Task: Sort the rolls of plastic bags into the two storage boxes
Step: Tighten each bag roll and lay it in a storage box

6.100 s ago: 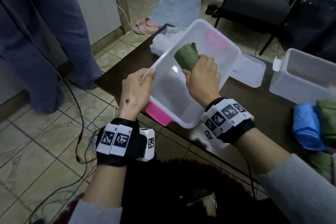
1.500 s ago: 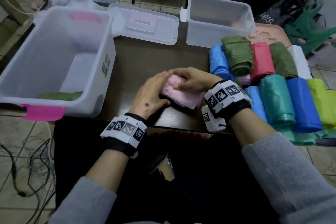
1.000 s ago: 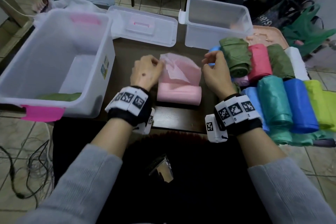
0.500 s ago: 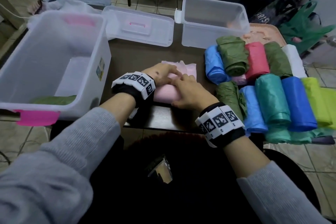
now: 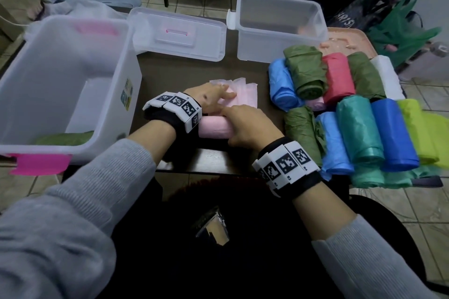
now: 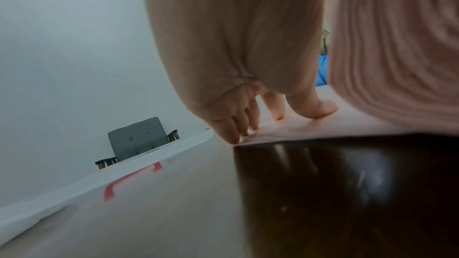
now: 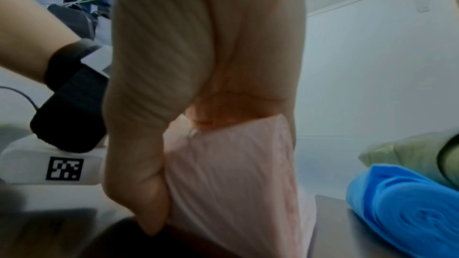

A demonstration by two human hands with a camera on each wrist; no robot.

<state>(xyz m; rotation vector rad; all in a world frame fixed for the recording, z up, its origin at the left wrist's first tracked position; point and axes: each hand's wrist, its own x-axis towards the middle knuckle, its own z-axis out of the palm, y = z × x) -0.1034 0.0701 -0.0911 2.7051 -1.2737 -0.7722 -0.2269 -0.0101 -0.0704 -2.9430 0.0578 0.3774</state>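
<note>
A pale pink roll (image 5: 213, 128) lies on the dark table near its front edge, with a loose pink sheet (image 5: 244, 94) unrolled away from me. My left hand (image 5: 217, 98) presses on that sheet with straight fingers (image 6: 231, 134), right beside the roll's end (image 6: 397, 46). My right hand (image 5: 249, 125) curls round the roll's right part, its thumb (image 7: 139, 183) against the pink plastic (image 7: 231, 183). A large clear box (image 5: 132, 63) at left holds one dark green roll (image 5: 63, 138). A smaller clear box (image 5: 279, 31) stands at the back.
Several rolls in blue, green, red, teal, white and yellow (image 5: 359, 126) lie packed together on the right. A clear lid (image 5: 177, 31) lies between the two boxes. Bags (image 5: 401, 29) sit on the floor at the back right. A blue roll (image 7: 407, 213) lies close to my right hand.
A second ago both hands held the loose sheet's far corners up. They came back down; now the left lies flat on the sheet and the right grips the roll.
</note>
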